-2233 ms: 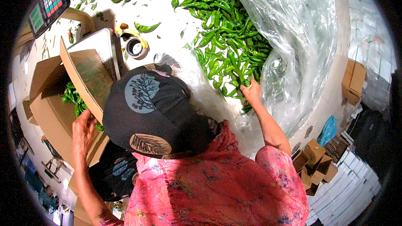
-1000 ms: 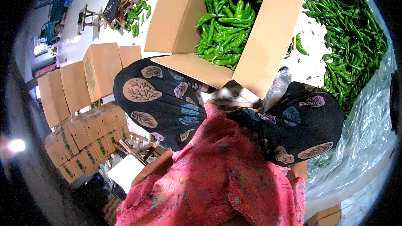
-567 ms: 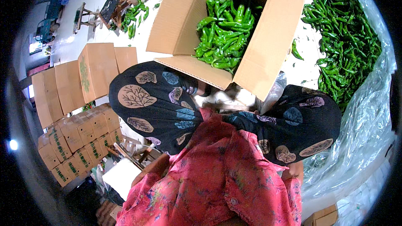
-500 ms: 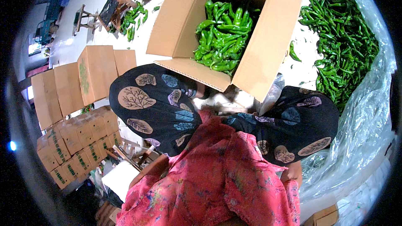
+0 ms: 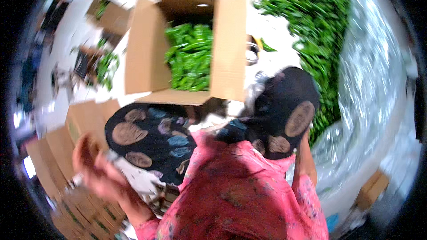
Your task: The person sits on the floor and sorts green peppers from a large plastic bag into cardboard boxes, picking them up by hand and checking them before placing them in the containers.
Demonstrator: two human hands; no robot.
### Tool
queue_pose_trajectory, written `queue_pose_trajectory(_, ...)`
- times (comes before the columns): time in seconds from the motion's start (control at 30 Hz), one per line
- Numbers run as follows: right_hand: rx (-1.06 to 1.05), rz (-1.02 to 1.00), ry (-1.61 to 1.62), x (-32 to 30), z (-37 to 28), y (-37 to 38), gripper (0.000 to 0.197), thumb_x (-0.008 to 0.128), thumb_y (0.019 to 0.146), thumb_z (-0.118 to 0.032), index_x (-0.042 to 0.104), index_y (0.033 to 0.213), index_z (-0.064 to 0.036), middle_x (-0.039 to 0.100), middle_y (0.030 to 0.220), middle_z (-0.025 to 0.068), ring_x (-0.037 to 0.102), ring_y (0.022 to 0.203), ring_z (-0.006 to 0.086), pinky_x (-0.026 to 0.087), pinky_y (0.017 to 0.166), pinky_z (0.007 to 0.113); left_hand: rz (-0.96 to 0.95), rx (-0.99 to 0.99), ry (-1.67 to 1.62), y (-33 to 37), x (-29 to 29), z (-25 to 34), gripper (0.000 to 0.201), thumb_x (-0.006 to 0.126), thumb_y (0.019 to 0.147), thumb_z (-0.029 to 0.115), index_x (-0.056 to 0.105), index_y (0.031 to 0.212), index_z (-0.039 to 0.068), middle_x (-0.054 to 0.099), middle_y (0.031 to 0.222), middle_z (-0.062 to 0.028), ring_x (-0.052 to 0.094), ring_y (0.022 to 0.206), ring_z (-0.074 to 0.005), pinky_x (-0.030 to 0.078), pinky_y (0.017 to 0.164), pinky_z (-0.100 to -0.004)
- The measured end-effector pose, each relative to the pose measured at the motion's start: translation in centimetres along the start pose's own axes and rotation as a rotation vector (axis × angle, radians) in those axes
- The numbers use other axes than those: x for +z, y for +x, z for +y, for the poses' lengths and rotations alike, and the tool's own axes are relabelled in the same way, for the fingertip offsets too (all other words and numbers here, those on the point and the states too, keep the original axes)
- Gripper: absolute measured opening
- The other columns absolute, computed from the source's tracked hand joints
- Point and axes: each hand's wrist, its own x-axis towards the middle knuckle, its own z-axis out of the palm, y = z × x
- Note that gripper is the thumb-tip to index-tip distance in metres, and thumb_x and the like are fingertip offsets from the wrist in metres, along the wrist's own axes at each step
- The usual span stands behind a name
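My left hand [image 5: 100, 171] is raised beside my left knee, away from the box. It is blurred, but its fingers look stretched and apart, with nothing visible in them. My right forearm runs up along the outside of my right knee, and the knee hides the hand. In front of my legs stands a cardboard box [image 5: 144, 46] with its flaps up. Long green peppers [image 5: 190, 58] are heaped inside it.
A large pile of green peppers [image 5: 318, 31] lies at the right, bordered by clear plastic sheeting [image 5: 369, 89]. Stacked cartons [image 5: 86, 213] stand at the lower left. Further off are a small stool [image 5: 84, 64] with peppers around it and another carton [image 5: 113, 18].
My left hand has come into view and risen at the left. More of my right forearm shows beside the knee. The view has shifted, so the box sits further left.
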Motion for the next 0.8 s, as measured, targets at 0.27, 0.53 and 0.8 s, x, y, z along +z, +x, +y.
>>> queue_pose_trajectory(0.27, 0.01, 0.111, 0.014, 1.4, -8.0, -5.7, 0.067, 0.073, 0.069, 0.001, 0.042, 0.128, -0.0047, 0.065, 0.094, 0.0151, 0.063, 0.07, 0.0222, 0.053, 0.059, 0.036, -0.301, 0.322, -1.264, -10.1, 10.7, 10.9, 0.042, 0.059, 0.09, 0.045, 0.06, 0.116, 0.012, 0.067, 0.087, -0.0027, 0.056, 0.067, -0.0079, 0.047, 0.06, -0.019)
queue_pose_trajectory(0.53, -0.077, 0.326, -0.318, 0.9, -0.7, -5.2, 0.074, 0.084, 0.062, -0.025, 0.048, 0.124, -0.0075, 0.068, 0.093, 0.016, 0.065, 0.085, 0.0295, 0.052, 0.08, 0.039, -0.803, 0.273, -1.335, -17.1, 12.9, 9.7, 0.037, 0.048, 0.095, 0.043, 0.054, 0.103, 0.008, 0.061, 0.098, -0.0132, 0.058, 0.083, -0.0243, 0.049, 0.07, -0.0364)
queue_pose_trajectory(0.8, 0.115, 0.483, -0.605, 4.4, -4.8, -6.7, 0.076, 0.082, 0.061, -0.022, 0.046, 0.128, -0.0136, 0.066, 0.106, 0.0213, 0.062, 0.102, 0.0389, 0.049, 0.089, 0.045, -1.194, 0.228, -0.968, -14.6, 13.4, 8.8, 0.045, 0.044, 0.099, 0.04, 0.056, 0.101, -0.003, 0.063, 0.097, -0.0224, 0.064, 0.078, -0.0319, 0.053, 0.07, -0.044)
